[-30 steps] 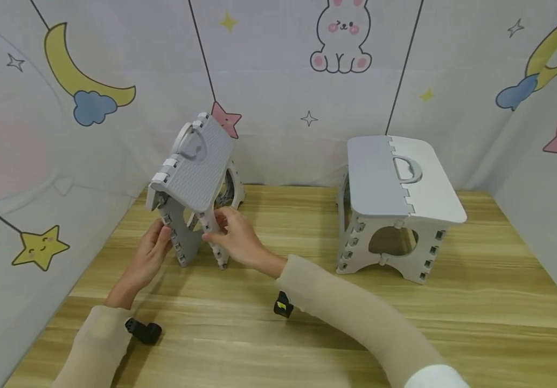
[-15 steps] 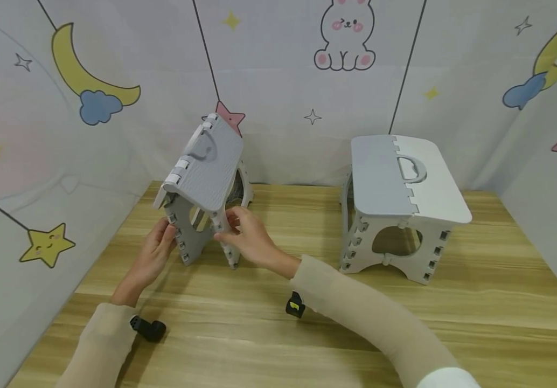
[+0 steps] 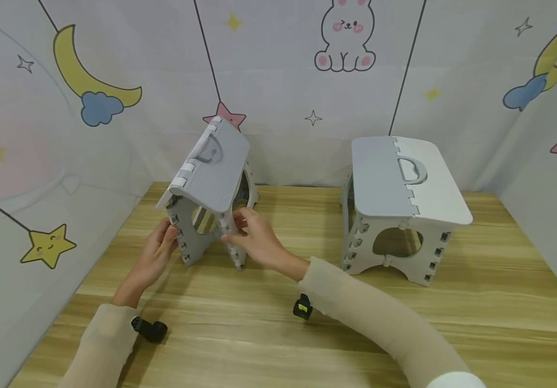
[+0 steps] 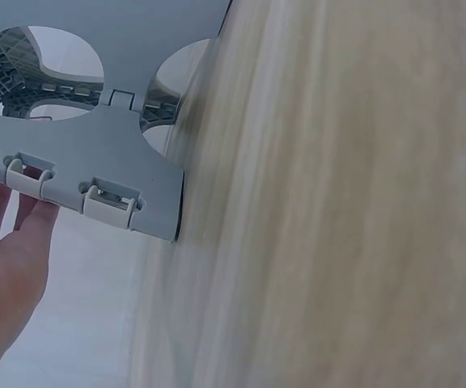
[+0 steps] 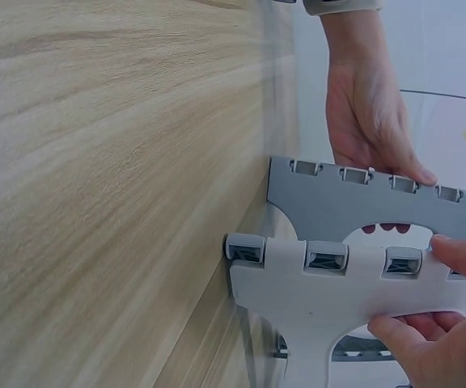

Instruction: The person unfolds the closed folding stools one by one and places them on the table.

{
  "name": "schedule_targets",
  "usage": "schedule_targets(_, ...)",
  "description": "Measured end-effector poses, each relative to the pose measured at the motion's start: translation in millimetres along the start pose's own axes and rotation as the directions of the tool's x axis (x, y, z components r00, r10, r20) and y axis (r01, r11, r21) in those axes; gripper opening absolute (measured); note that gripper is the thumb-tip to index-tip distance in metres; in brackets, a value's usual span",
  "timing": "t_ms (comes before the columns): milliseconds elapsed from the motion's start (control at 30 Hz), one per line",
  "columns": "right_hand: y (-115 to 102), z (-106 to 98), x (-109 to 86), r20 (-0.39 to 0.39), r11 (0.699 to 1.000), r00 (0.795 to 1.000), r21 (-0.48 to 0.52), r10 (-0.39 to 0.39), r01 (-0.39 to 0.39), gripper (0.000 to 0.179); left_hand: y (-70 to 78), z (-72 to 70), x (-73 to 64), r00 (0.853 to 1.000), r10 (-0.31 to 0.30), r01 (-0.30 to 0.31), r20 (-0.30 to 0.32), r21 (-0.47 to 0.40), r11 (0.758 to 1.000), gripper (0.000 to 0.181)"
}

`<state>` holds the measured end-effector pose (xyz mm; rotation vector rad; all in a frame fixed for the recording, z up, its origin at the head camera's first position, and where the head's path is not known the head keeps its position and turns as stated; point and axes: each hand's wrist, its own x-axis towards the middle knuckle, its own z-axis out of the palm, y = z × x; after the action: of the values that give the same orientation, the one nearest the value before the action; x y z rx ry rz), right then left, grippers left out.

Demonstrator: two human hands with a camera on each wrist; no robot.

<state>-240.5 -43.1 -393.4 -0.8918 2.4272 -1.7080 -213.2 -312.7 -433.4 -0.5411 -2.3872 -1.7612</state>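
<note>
A partly folded grey-and-white folding step stool [image 3: 216, 171] stands on the wooden table at the left, its two top halves sloping like a roof. My left hand [image 3: 151, 254] grips its left leg panel; in the right wrist view that hand's thumb lies over the panel edge and fingertips show at the oval opening. With my right hand [image 3: 261, 241] I pinch the edge of the white right leg panel [image 5: 298, 283], thumb on one side and fingers on the other. The left wrist view shows the grey leg panel [image 4: 95, 162] with white hinge clips along its edge.
A second folding step stool [image 3: 375, 178] stands fully unfolded at the right, its top flat and carry handle showing. A white cloth [image 3: 278, 81] with printed moons, stars and a rabbit hangs behind and beside the wooden table [image 3: 239, 334].
The right leg panel has moved right with my right hand, so the legs stand wider apart and the stool's top slopes less steeply. My left hand keeps its grip. The head view has shifted slightly.
</note>
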Motion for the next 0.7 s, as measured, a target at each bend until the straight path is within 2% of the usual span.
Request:
schedule_targets(333,0,-6,-3.2,0.003,1.000,1.000,-0.010,-0.013,0.013,0.038,0.4,1.0,0.5,1.000,-0.002,0.002,-0.004,-0.044,0.999,0.047)
schedule_targets(700,2,-14,-7.7,0.015,1.000,1.000,-0.017,-0.024,0.024,0.040,1.9,0.7,0.7,1.000,-0.022,0.022,0.013,-0.015,1.000,0.049)
